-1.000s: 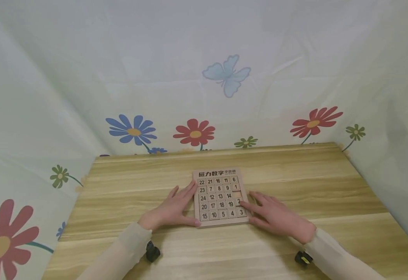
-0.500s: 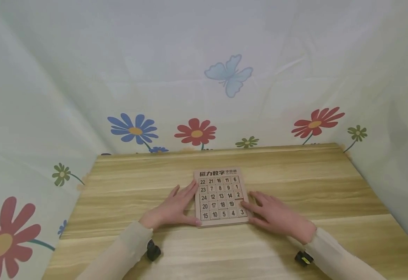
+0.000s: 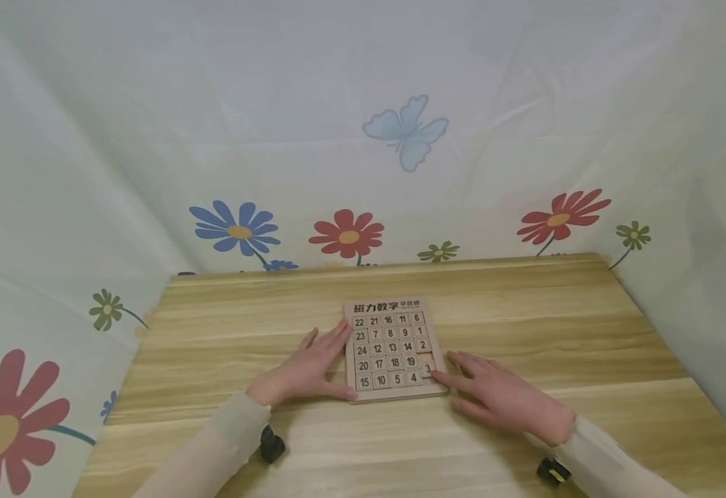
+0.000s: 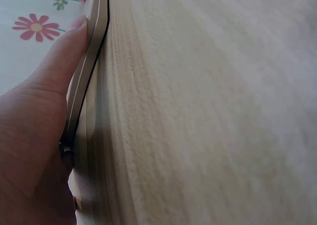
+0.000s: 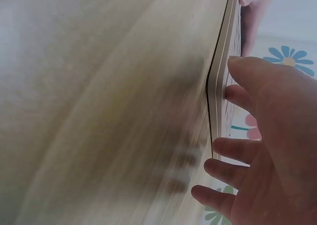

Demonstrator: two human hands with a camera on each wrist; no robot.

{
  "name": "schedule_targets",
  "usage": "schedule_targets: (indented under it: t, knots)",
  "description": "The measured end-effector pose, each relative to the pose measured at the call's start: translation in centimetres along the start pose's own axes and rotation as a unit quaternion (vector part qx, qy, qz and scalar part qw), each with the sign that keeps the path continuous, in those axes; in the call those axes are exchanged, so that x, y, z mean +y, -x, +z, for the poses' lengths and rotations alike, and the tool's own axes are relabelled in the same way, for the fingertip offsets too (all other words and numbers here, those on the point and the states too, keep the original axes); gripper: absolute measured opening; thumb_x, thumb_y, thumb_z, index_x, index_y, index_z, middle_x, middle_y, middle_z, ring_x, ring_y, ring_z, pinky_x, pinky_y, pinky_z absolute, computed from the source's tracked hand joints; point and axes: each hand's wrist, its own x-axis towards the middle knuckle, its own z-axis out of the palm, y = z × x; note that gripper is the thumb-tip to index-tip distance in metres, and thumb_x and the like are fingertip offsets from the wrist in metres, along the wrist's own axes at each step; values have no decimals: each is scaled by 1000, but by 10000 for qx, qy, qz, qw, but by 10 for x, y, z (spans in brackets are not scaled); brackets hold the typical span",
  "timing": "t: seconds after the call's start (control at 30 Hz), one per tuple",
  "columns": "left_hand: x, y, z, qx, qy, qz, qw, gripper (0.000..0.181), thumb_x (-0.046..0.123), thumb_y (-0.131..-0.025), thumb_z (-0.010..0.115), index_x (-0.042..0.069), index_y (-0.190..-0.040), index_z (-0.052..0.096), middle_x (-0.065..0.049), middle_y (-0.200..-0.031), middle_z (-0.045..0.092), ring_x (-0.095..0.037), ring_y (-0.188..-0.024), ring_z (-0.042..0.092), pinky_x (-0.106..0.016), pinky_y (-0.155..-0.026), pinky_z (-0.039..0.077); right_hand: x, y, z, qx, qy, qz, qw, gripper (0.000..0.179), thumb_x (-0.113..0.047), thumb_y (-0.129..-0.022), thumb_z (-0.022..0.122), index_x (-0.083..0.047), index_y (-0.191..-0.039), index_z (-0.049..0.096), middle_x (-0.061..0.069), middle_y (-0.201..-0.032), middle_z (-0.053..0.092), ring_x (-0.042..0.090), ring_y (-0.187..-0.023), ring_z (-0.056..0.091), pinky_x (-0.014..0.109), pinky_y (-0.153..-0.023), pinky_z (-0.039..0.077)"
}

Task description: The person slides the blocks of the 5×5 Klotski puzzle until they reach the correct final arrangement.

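A wooden sliding number puzzle lies flat on the table, with numbered tiles in a frame. My left hand holds its left side, the straight fingers along that edge and the thumb at the near-left corner. In the left wrist view that thumb presses against the board's edge. My right hand is at the right side, its index fingertip on the tile marked 3. This tile sits partway up the rightmost column, with bare gaps above and below it. The other right fingers are spread, off the board in the right wrist view.
The wood-grain table extends around the puzzle. A white cloth printed with flowers and a butterfly hangs behind it and at both sides. A small dark device is on the left wrist, another on the right.
The tile marked 2 has slid up below the tile marked 1. The right hand has then shifted slightly towards me, and the tile marked 3 has moved up from the bottom row.
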Motion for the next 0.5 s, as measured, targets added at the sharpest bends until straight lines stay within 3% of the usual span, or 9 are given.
schedule_targets:
  t: [0.27, 0.5]
  knots:
    - [2, 0, 1, -43, -2, -31, 10000, 130, 80, -80, 67, 8, -167, 3, -8, -174, -4, -28, -160, 10, -58, -128, -2, 4, -11, 1, 159, 82, 75, 9998, 55, -41, -104, 63, -23, -154, 53, 26, -158, 45, 44, -142, 47, 64, -114, 42]
    - [3, 0, -1, 18, -30, -9, 10000, 130, 78, -81, 70, 5, -167, 5, -11, -174, -1, -31, -160, 13, -60, -128, 0, -9, -18, 1, 144, 328, -355, 9987, 56, -45, -104, 61, -23, -155, 53, 23, -162, 40, 44, -146, 42, 62, -117, 38]
